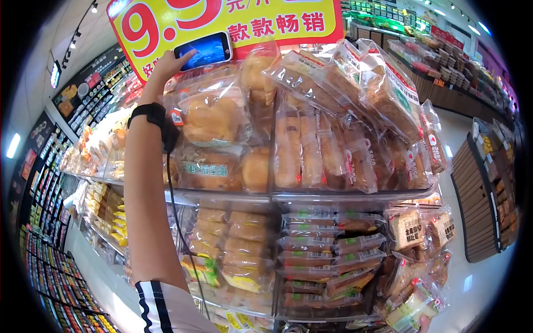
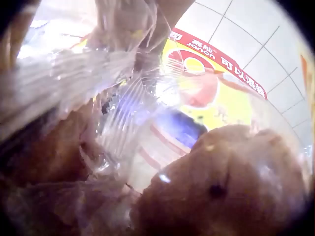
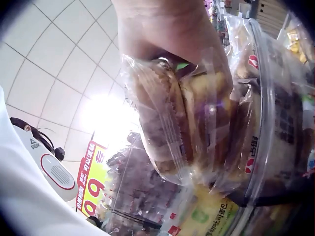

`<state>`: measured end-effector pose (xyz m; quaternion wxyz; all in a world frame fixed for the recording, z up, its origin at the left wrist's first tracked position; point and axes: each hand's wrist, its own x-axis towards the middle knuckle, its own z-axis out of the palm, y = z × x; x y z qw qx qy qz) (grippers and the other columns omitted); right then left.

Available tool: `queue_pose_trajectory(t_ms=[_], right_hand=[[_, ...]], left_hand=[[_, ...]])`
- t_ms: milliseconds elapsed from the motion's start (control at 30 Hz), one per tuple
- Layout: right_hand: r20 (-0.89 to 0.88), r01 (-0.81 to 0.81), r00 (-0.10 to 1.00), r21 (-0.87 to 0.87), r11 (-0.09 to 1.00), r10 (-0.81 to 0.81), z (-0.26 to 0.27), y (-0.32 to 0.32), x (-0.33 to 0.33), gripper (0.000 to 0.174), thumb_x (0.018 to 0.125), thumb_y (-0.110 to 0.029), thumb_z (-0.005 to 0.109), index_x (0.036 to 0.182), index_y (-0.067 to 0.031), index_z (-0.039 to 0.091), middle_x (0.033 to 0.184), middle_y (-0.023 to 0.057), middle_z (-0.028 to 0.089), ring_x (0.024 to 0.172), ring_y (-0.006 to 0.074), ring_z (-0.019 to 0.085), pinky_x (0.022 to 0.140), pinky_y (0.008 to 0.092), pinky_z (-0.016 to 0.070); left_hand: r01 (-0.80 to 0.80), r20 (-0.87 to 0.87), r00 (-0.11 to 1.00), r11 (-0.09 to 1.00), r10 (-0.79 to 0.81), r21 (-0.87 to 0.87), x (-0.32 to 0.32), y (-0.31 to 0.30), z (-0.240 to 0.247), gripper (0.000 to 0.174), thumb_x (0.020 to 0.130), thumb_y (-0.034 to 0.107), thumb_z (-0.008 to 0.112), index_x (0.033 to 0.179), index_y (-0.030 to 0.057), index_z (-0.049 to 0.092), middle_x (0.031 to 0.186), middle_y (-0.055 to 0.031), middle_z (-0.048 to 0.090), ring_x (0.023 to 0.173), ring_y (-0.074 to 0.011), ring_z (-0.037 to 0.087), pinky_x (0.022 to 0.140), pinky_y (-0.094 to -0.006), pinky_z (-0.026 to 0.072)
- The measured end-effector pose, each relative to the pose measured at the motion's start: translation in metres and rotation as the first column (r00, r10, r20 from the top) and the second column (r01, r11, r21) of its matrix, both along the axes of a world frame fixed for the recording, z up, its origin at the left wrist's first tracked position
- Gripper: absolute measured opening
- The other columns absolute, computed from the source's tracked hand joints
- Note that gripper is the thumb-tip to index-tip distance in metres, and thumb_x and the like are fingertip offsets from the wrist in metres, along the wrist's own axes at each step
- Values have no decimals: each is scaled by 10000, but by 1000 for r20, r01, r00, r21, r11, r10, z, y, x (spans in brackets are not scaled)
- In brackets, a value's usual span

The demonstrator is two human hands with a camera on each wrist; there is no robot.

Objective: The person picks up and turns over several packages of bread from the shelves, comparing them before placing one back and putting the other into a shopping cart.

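At the top of the head view my left hand [image 1: 171, 65] holds a smartphone [image 1: 214, 51], its thumb over the lit blue screen. The phone overlaps the lower edge of a yellow and red price sign [image 1: 288, 25]. Below that hand lie bagged bread rolls [image 1: 214, 119]. In the left wrist view clear plastic wrap [image 2: 64, 83] and a brown roll [image 2: 221, 187] fill the foreground. Low at the right, only a fingertip of my right hand [image 1: 425, 323] shows against a bagged bread [image 1: 412, 308]. In the right wrist view that hand [image 3: 165, 27] grips the clear-wrapped bread [image 3: 162, 118] from above.
Bagged loaves [image 1: 383, 91] lean in a pile on the upper shelf [image 1: 333, 196]. Flat packs [image 1: 305, 244] are stacked underneath. More bagged toast [image 1: 411, 228] stands at the right end. Another wooden display stand [image 1: 474, 205] is across the aisle.
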<state>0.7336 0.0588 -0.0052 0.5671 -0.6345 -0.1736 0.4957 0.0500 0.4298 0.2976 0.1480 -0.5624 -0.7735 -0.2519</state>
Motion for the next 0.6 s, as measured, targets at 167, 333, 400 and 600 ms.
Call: queue_pose_trajectory(t_ms=[167,333,400,600], right_hand=[[-2,9,1000,4,1000,-9,8,5,-9,489,794,-252,494,1244,-106,366,1146,122,469,1011,233,482,765,351,430],[-5,6,1000,19,1000,-5,11,8,-14,491,795,-250,493,1245,-103,365,1149,122,468,1015,233,480,772,352,428],[-9,4,1000,19,1000,-4,12,8,-12,492,795,-250,493,1246,-103,364,1150,123,467,1016,234,479,774,353,427],[-15,6,1000,21,1000,-6,10,8,-15,493,795,-248,492,1248,-100,362,1153,124,466,1021,235,477,782,354,424]], left_hand=[[68,104,991,991,-80,112,-3,5,-7,849,645,647,576,985,-130,534,934,-260,585,885,-331,580,778,-371,434],[120,154,978,986,-137,115,-19,14,-10,841,652,634,583,1003,-128,520,930,-242,588,883,-320,579,772,-365,432],[170,218,957,980,-190,108,-5,4,-7,827,653,617,599,1007,-126,516,931,-237,587,878,-309,580,766,-357,434],[123,77,987,969,-142,214,-20,14,-18,783,638,586,639,959,-121,537,881,-229,598,834,-279,592,736,-344,446]])
